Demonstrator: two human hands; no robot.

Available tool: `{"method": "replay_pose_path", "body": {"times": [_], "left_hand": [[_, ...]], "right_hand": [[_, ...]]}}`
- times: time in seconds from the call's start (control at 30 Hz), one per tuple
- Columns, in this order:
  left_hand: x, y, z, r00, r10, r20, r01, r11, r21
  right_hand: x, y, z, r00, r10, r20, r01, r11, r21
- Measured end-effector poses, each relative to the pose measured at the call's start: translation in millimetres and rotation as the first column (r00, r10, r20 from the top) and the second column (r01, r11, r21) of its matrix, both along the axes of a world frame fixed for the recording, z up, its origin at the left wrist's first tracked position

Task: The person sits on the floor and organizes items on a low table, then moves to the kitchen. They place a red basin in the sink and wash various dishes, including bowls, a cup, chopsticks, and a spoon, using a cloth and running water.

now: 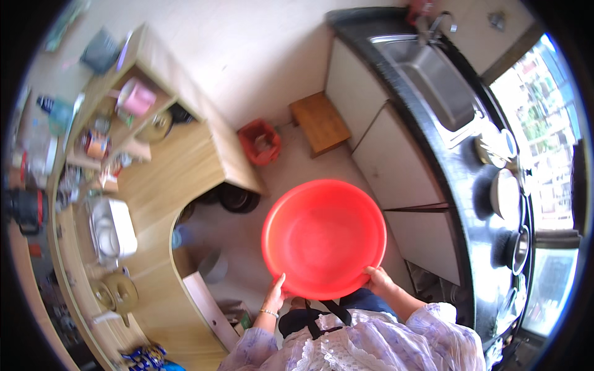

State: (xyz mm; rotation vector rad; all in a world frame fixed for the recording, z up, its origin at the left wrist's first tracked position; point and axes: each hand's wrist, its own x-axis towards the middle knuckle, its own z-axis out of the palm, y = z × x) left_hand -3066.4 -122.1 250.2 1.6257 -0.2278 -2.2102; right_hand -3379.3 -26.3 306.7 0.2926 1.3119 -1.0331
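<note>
A large round red plastic basin [325, 239] is held out in front of my body, its inside facing up, with nothing seen in it. My left hand [276, 293] grips the rim at the lower left, thumb on top, a beaded bracelet on the wrist. On the lower right of the rim my right hand [379, 281] has hold as well. The fingers of both hands are partly hidden beneath the basin.
A dark counter with a steel sink [438, 83] and bowls [505, 194] runs along the right. At the left stands a wooden shelf unit [162, 185] with kitchenware. Beyond the basin are a wooden stool [320, 123] and a red bin [253, 155] on the floor.
</note>
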Motion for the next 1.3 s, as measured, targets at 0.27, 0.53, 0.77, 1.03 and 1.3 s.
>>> {"method": "replay_pose_path", "body": {"times": [0.27, 0.53, 0.77, 1.03, 1.3], "left_hand": [[-128.6, -65.1, 120.1, 0.987, 0.084, 0.138, -0.032, 0.94, -0.339], [-246.3, -149.6, 194.8, 0.999, -0.027, 0.034, 0.042, 0.824, -0.565], [-345.1, -263.0, 231.3, 0.953, -0.283, 0.103, 0.264, 0.62, -0.739], [-497.4, -393.0, 259.4, 0.781, -0.566, 0.263, 0.482, 0.28, -0.83], [-612.4, -484.4, 234.1, 0.559, -0.792, 0.247, 0.61, 0.191, -0.769]], "right_hand": [[-100.8, -40.9, 106.8, 0.996, -0.074, -0.046, 0.056, 0.945, -0.322], [-189.0, -81.7, 146.4, 0.946, -0.291, -0.143, 0.189, 0.854, -0.484], [-243.7, -140.4, 169.0, 0.851, -0.506, -0.142, 0.342, 0.739, -0.581], [-310.9, -225.5, 165.3, 0.668, -0.74, -0.08, 0.566, 0.575, -0.591], [-359.3, -288.4, 152.0, 0.493, -0.862, -0.115, 0.705, 0.473, -0.528]]}}
